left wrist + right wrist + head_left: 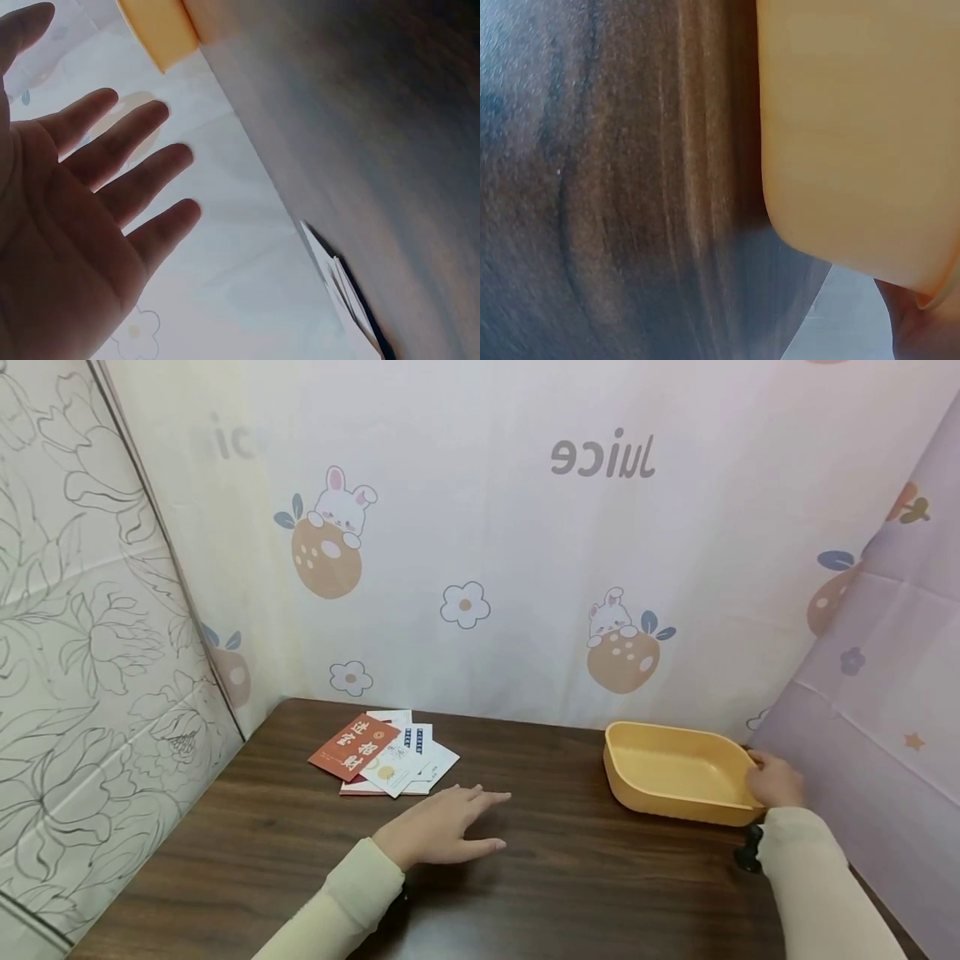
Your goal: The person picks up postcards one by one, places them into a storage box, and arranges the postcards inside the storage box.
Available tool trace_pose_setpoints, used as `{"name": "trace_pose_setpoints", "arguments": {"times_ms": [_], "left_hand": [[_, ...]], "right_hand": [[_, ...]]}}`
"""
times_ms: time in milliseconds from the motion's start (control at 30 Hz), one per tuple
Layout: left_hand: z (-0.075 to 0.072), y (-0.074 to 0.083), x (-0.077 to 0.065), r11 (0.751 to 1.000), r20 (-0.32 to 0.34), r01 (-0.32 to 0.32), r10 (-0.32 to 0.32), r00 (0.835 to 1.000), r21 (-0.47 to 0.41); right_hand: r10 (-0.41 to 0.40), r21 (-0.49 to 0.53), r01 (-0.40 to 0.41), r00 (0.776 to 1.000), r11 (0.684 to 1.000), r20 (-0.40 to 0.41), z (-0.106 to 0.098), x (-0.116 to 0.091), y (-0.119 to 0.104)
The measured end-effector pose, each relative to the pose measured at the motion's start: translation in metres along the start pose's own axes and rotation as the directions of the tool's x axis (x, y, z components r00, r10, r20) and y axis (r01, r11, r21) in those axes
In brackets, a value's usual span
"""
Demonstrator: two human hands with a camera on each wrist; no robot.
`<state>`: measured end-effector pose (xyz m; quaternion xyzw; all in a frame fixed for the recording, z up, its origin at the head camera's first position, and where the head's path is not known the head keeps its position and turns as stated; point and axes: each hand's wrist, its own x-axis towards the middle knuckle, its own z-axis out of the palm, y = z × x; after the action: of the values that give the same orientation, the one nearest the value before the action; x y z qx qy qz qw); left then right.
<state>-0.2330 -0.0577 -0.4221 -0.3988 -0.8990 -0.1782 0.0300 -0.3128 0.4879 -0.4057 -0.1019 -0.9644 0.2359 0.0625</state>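
A yellow plastic basin [675, 808] stands at the right of the table, and its smooth outer wall [855, 142] fills much of the right wrist view. My right hand [776, 781] grips the basin's right end at the rim; most of its fingers are hidden. Over the middle of the table my left hand [442, 828] is spread with nothing in it, its palm [71, 255] and separate fingers plain in the left wrist view. Just beyond that hand lies a loose pile of paper cards, a red card [354, 745] on the left and white cards [393, 770] beside it.
The dark wood table [555, 877] reaches back to a printed curtain [480, 527] with rabbits and fruit. A flower-patterned panel [112, 635] borders the left side, and a lilac curtain [892, 710] hangs close by the right arm.
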Motion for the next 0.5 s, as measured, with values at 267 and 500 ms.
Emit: {"name": "trace_pose_setpoints", "arguments": {"times_ms": [267, 500], "left_hand": [[-0.007, -0.001, -0.001, 1.0, -0.014, 0.013, -0.014, 1.0, -0.028], [-0.011, -0.004, -0.002, 0.999, -0.013, 0.011, -0.012, 1.0, -0.041]], "right_hand": [[-0.02, -0.004, 0.02, 1.0, 1.0, 0.001, -0.004, -0.002, 0.0], [-0.017, 0.027, 0.016, 0.999, 1.0, 0.044, -0.001, -0.003, -0.005]]}}
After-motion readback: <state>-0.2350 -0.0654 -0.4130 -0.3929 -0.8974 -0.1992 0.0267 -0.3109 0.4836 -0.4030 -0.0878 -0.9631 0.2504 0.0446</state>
